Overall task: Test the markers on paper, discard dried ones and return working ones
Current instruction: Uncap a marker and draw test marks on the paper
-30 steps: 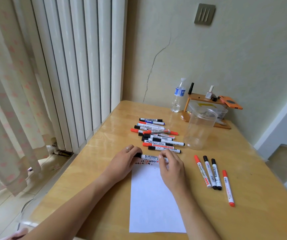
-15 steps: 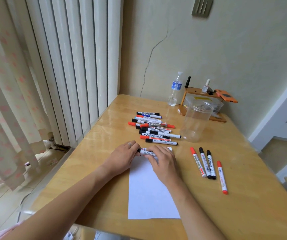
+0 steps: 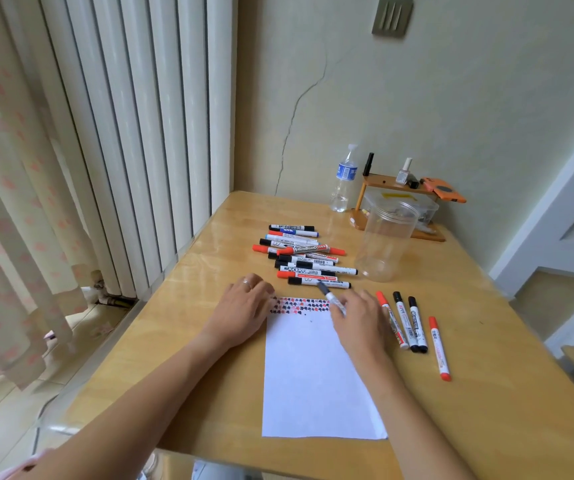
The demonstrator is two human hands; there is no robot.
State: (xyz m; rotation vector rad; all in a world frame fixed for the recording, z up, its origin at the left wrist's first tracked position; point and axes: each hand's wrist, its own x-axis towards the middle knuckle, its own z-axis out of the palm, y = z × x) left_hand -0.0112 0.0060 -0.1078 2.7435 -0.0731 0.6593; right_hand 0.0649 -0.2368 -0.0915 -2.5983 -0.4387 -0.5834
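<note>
A white sheet of paper (image 3: 313, 375) lies on the wooden table (image 3: 486, 393), with rows of black and red test marks (image 3: 299, 304) along its top edge. My right hand (image 3: 358, 323) grips an uncapped whiteboard marker (image 3: 331, 298), its dark tip pointing up and left just above the paper's top right corner. My left hand (image 3: 244, 306) rests at the paper's top left corner, fingers curled; the marker's cap is hidden inside them. A pile of capped markers (image 3: 306, 258) lies beyond the paper. Several more markers (image 3: 410, 323) lie in a row to the right.
A clear plastic jar (image 3: 387, 240) stands open behind the row of markers. Further back are a water bottle (image 3: 342, 181) and a small wooden shelf (image 3: 400, 188) with small items. Curtains and a radiator line the left side.
Both hands held the capped marker over the paper's top edge. They have pulled apart: the right hand now holds the uncapped marker at the right, the left stays at the left corner.
</note>
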